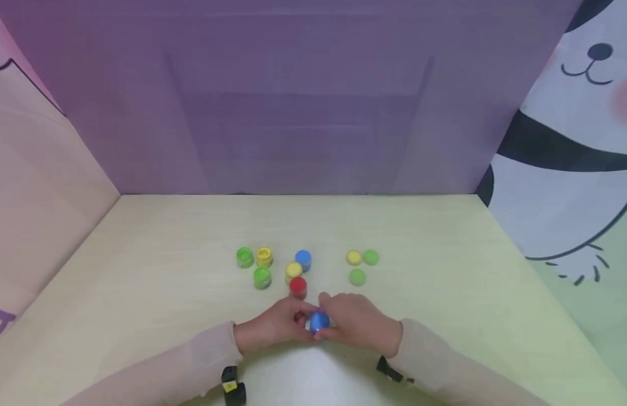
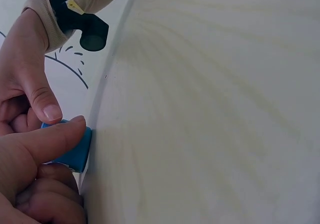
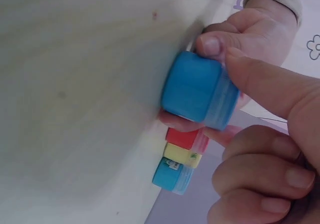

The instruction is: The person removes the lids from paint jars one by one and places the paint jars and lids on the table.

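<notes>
A small blue jar (image 1: 319,321) with a translucent blue lid (image 3: 224,102) stands on the table between both hands. My left hand (image 1: 283,321) grips the jar's body from the left, its thumb and a finger on opposite sides in the right wrist view. From the right, my right hand (image 1: 359,320) pinches the lid with thumb and forefinger; its other fingers are curled. Just beyond the hands are a red-lidded jar (image 1: 297,286), a yellow-lidded jar (image 1: 293,269) and another blue-lidded jar (image 1: 303,259), lined up close together.
Farther left stand lidless jars: a green jar (image 1: 244,257), a yellow jar (image 1: 264,256) and a second green jar (image 1: 262,277). On the right lie a yellow lid (image 1: 353,257) and two green lids (image 1: 371,257). A purple panel (image 1: 303,141) rises behind the pale table (image 1: 166,254).
</notes>
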Tool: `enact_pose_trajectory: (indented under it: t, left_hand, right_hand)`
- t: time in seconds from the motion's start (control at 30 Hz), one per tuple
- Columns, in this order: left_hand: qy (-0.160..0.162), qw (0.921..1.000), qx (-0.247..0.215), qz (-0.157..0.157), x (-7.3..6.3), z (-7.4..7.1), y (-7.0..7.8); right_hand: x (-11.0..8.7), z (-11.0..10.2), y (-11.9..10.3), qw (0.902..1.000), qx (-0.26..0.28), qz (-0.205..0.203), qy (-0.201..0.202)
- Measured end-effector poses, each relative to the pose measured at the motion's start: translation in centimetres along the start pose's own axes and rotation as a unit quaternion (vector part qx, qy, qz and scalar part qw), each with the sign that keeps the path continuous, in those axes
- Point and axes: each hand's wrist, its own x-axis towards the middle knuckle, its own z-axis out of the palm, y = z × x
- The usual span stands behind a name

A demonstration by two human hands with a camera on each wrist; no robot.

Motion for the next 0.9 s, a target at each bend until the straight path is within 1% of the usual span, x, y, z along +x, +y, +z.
enact_pose_trajectory:
  t: [0.2, 0.33, 0.53, 0.6, 0.77, 0.9]
  left_hand:
    - [-0.015, 0.9998, -0.004, 0.009, 0.12, 0.12, -0.14]
    - [-0.017, 0.9998, 0.003, 0.009, 0.11, -0.02, 0.02]
    - [-0.023, 0.9994, 0.004, 0.027, 0.21, -0.12, 0.16]
    - [-0.023, 0.9994, 0.006, 0.025, 0.29, -0.12, 0.12]
    - [-0.025, 0.9996, 0.012, 0.007, 0.31, -0.11, 0.04]
    - [-0.023, 0.9995, 0.021, 0.004, 0.2, -0.25, 0.08]
  right_hand:
    - [0.14, -0.15, -0.13, 0.9998, -0.011, -0.002, -0.016]
    - [0.25, -0.26, -0.16, 0.9996, -0.017, -0.013, -0.017]
    - [0.4, -0.54, 0.02, 0.9992, -0.018, -0.026, -0.024]
    - [0.41, -0.6, 0.17, 0.9989, -0.021, -0.034, -0.025]
    - [0.43, -0.63, 0.57, 0.9967, -0.03, -0.066, -0.035]
    - [0.58, -0.76, 0.68, 0.9949, -0.035, -0.084, -0.044]
